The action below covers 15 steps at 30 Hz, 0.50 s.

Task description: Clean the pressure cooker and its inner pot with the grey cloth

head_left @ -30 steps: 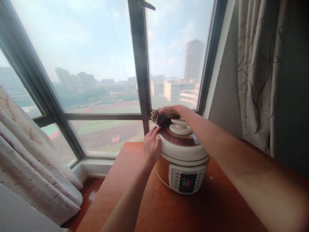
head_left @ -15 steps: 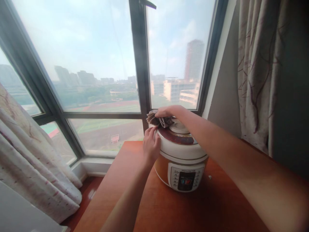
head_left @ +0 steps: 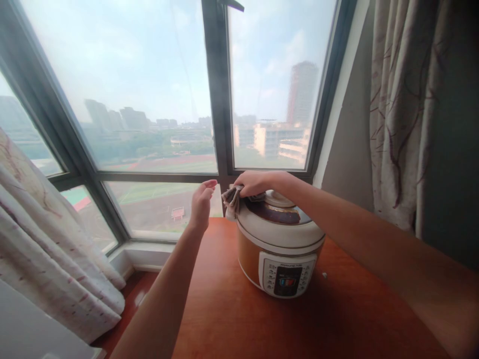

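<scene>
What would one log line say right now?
left hand: empty, apart from cooker | right hand: holding cloth at lid edge | cooker: upright on table

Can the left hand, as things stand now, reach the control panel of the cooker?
Probably yes: the left hand is apart from the cooker, apparently empty, and nothing covers the control panel; the right hand, with the cloth, is at the lid.

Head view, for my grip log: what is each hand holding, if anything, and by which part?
The right hand holds a crumpled grey-brown cloth by its bunched middle; the left hand holds nothing.
</scene>
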Available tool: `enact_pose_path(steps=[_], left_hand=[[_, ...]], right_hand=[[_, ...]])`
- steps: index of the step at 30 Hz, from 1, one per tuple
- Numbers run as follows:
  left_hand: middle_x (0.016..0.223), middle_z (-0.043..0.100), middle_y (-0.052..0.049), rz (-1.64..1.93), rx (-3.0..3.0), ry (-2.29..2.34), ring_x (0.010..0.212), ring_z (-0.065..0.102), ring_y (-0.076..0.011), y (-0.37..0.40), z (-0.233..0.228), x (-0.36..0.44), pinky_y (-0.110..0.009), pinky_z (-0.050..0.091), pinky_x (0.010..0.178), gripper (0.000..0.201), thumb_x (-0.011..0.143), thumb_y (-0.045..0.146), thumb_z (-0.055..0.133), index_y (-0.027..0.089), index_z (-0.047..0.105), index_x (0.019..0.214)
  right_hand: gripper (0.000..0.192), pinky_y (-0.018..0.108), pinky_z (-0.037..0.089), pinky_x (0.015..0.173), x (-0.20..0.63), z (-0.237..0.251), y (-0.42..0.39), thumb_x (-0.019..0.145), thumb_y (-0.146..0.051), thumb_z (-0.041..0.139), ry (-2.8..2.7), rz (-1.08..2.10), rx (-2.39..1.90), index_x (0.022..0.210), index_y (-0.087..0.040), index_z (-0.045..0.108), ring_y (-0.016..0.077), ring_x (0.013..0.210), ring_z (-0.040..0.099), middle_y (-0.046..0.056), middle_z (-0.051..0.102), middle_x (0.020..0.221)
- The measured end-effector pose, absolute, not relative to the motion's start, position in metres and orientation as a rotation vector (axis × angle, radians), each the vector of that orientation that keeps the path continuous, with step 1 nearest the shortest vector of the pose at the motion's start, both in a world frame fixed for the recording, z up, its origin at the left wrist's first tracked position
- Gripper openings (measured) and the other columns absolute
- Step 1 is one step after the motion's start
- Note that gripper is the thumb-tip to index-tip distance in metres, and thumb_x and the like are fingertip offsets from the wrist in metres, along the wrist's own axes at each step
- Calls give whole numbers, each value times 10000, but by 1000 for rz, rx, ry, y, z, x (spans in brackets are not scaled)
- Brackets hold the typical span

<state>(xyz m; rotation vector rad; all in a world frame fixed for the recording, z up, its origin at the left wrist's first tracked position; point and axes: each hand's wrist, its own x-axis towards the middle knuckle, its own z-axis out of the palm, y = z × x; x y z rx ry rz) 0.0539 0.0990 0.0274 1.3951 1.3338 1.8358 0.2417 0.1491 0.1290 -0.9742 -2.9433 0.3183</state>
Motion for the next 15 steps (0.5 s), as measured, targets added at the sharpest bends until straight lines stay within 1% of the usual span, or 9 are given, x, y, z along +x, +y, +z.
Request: enact_pose_path(steps=[1, 3, 5, 7, 9, 12, 13, 15], left_hand=[[1238, 687, -104, 1779, 1465, 1307, 1217, 590, -297, 100, 34, 51, -466, 411, 1074, 390, 783, 305, 499, 170, 688, 1097], [1261, 693, -84, 1624, 1646, 1242, 1243, 573, -304, 101, 44, 53, -466, 399, 1091, 405, 816, 357, 515, 184, 707, 1128], [1273, 693, -80, 1440, 1831, 1156, 1256, 561, -315, 100, 50, 65, -454, 417, 1081, 460, 855, 433, 520, 189, 693, 1204], [1274, 694, -86, 1296, 1996, 1056, 1255, 563, -315, 99, 51, 81, -431, 444, 1064, 515, 892, 503, 498, 192, 667, 1266], [1336, 656, -95, 1228, 2165, 1026, 1294, 538, -306, 96, 48, 95, -419, 426, 1090, 537, 924, 543, 462, 204, 647, 1297], [1498, 506, -120, 1253, 2350, 1166, 1400, 431, -303, 88, 37, 104, -438, 337, 1161, 563, 942, 565, 447, 218, 580, 1366], [1512, 475, -138, 1290, 2374, 1217, 1411, 413, -303, 84, 33, 104, -442, 323, 1167, 583, 941, 573, 450, 211, 554, 1385], [1466, 480, -172, 1396, 2390, 1259, 1385, 433, -303, 75, 23, 103, -445, 343, 1150, 613, 940, 595, 441, 188, 524, 1392]], right_hand=[[259, 260, 451, 671, 246, 129, 145, 733, -205, 601, -2941, 310, -922, 935, -201, 764, 194, 797, 644, 36, 759, 932], [382, 248, 463, 741, 257, 130, 136, 665, -90, 568, -2915, 327, -786, 956, -222, 778, 192, 854, 655, 12, 767, 934], [510, 246, 476, 824, 273, 130, 128, 617, -19, 514, -2859, 443, -621, 980, -249, 789, 188, 909, 669, -18, 772, 949], [560, 268, 482, 905, 292, 130, 120, 619, -4, 497, -2773, 626, -506, 1020, -265, 789, 192, 973, 677, -34, 771, 989], [541, 309, 461, 997, 314, 129, 113, 658, -27, 529, -2662, 763, -481, 1071, -271, 777, 208, 1076, 664, -36, 760, 1069], [425, 369, 406, 1092, 349, 119, 113, 741, -118, 609, -2378, 768, -583, 1108, -272, 759, 231, 1203, 616, -12, 732, 1186], [382, 384, 412, 1092, 360, 113, 115, 770, -162, 627, -2254, 746, -660, 1114, -268, 754, 238, 1209, 615, 2, 726, 1208], [349, 408, 456, 1056, 376, 97, 123, 816, -246, 642, -2039, 723, -828, 1153, -254, 731, 257, 1196, 625, 36, 710, 1248]])
